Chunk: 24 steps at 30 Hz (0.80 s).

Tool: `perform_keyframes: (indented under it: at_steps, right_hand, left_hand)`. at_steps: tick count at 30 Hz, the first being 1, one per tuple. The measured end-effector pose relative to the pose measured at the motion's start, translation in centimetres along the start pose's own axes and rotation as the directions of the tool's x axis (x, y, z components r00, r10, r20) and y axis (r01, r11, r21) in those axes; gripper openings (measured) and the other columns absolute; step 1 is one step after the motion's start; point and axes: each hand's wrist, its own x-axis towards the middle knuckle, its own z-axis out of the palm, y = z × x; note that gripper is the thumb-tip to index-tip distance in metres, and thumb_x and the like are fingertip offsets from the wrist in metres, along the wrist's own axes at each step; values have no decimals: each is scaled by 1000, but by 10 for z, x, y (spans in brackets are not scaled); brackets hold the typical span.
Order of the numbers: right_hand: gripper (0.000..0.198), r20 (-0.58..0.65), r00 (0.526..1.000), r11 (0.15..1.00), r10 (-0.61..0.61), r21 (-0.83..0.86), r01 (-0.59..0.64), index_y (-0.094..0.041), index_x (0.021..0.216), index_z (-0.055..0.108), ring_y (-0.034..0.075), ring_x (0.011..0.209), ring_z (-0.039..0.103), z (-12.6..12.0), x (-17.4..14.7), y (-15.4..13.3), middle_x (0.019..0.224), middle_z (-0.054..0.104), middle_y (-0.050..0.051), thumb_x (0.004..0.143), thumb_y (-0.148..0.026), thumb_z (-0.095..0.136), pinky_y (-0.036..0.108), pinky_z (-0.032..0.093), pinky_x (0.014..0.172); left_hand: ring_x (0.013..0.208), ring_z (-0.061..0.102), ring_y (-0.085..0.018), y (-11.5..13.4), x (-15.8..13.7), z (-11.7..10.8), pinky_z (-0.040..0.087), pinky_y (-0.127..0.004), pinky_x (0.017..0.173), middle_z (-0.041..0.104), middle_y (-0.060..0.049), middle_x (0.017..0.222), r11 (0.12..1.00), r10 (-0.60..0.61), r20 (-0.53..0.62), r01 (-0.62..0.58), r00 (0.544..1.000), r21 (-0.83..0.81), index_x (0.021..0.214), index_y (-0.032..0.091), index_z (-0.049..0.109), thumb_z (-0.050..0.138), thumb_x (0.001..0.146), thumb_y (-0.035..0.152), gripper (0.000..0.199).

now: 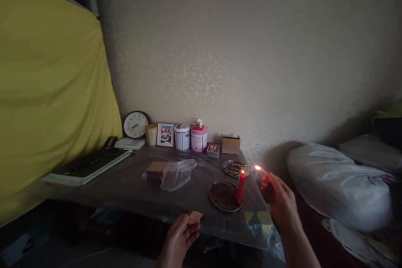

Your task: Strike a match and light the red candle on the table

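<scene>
Head view, right hand (278, 194) pinching lit match (260, 169) beside red candle (240, 187), left hand (180, 236) gripping matchbox (194, 217) off table edge (176, 217).

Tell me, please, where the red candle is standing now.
In the head view, the red candle stands lit at the right edge of a round dish on the table's right front part, just left of the right hand, which holds a burning match.

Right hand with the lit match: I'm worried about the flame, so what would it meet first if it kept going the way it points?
Probably the red candle, lit on its dish, just left of the right hand and the match. Depth is unclear; it might pass behind toward the farther dish.
</scene>
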Motion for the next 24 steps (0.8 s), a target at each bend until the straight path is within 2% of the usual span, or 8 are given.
perform_keyframes:
  at_steps: [4,9,12,17,21,24]
  right_hand:
    - [36,52,998,1000,-26,12,26,-19,62,56,6,46,45,-14,3,-15,58,53,-5,63,-53,66,19,41,44]
    - [29,-49,992,986,-119,-126,112,-17,65,62,8,53,50,-35,7,-13,59,58,-2,57,-41,76,18,41,48]
    - [35,-60,989,984,-138,-122,130,-18,65,61,8,52,49,-44,11,-9,62,58,-2,62,-52,68,20,43,50]
    - [34,-77,989,975,-130,-190,113,-16,68,65,10,53,53,-52,15,-1,59,60,-1,54,-45,76,22,43,51]
    - [38,-54,993,979,-104,-180,92,-17,68,65,12,54,55,-56,17,4,64,63,1,56,-54,69,24,47,54]
    - [31,-77,992,972,-100,-218,81,-17,62,65,11,50,53,-59,16,8,57,61,-1,50,-44,76,22,44,49]
  left_hand:
    - [75,66,-23,-1,2,-2,49,-35,72,72,-8,71,1000,-7,-16,7,1000,-10,72,16,64,70,66,28,14]
    - [78,66,-24,-3,5,-6,48,-37,76,72,-9,74,1000,-11,-14,11,1000,-27,75,17,64,70,65,28,16]
    - [75,66,-24,-5,9,-9,47,-38,76,71,-8,70,1000,-25,-64,24,998,-12,72,17,64,69,65,28,14]
    - [79,66,-24,-4,8,-10,48,-38,78,72,-10,75,999,-44,-33,44,998,3,74,16,65,68,65,27,14]
    - [80,66,-25,-1,4,-9,47,-39,81,72,-11,78,999,-31,-30,32,999,30,76,15,67,67,67,26,14]
    - [78,67,-25,-1,6,-11,48,-39,79,72,-11,78,998,-47,-41,48,998,29,77,15,67,67,66,24,14]
